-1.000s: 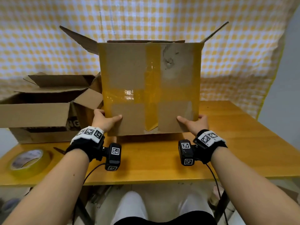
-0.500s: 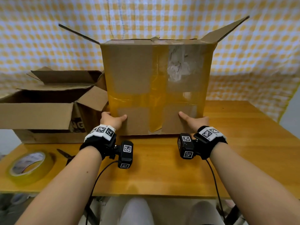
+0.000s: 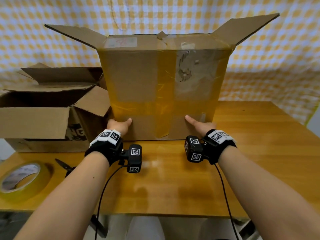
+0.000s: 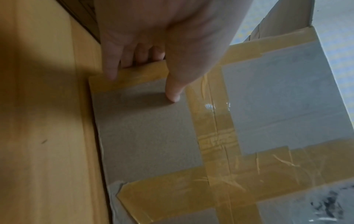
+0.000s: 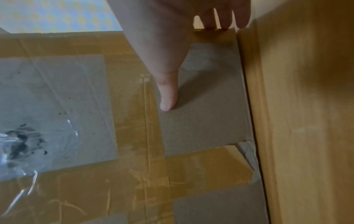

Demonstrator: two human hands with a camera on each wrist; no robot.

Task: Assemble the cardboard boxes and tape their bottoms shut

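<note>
A large cardboard box (image 3: 138, 80) rests on one side on the wooden table (image 3: 173, 179), its bottom crossed with yellow tape and facing me, its open flaps spread at the far end. My left hand (image 3: 117, 124) grips the lower left corner, thumb on the taped face and fingers wrapped round the side edge. My right hand (image 3: 199, 124) grips the lower right corner the same way. The left wrist view shows the left hand (image 4: 153, 37) on the box (image 4: 145, 133). The right wrist view shows the right hand (image 5: 159, 37) on the box (image 5: 203, 118).
A second open cardboard box (image 3: 34, 118) sits at the left of the table, touching the big one. A roll of yellow tape (image 3: 20, 179) lies at the front left, with dark scissors (image 3: 64, 166) beside it. A checked cloth hangs behind.
The box's upper side has come into view and its flaps show wider, as if it tipped a little away from me. Both hands keep their hold on the lower corners.
</note>
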